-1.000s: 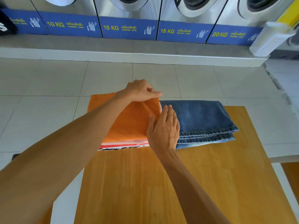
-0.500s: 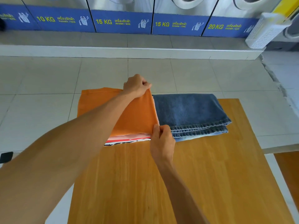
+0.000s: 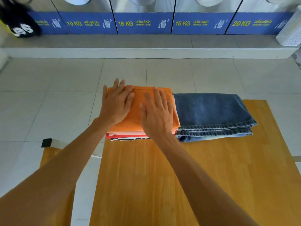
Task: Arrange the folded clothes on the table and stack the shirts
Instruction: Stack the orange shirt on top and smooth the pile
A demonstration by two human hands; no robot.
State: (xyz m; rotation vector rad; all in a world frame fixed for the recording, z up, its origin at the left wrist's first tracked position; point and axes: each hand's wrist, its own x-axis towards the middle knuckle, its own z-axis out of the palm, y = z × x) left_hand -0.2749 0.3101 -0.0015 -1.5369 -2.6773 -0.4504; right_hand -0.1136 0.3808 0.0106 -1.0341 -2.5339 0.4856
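A folded orange shirt (image 3: 138,110) tops a small stack at the far left of the wooden table (image 3: 162,176). Under it show the edges of pink, red and black-and-white folded shirts (image 3: 127,136). My left hand (image 3: 116,103) lies flat on the orange shirt's left half, fingers spread. My right hand (image 3: 157,113) lies flat on its right half, palm down. Folded blue jeans (image 3: 211,115) lie right beside the stack, touching its right edge.
A row of washing machines with blue weight labels (image 3: 143,22) stands on a raised step across the tiled floor. A white laundry basket (image 3: 290,30) sits at the right end of the step. A black garment (image 3: 19,25) hangs at the upper left. A wooden bench end (image 3: 48,149) shows left of the table.
Both hands let go of the orange shirt's right edge and now press flat on top of it. The shirt sits squarer on the stack.
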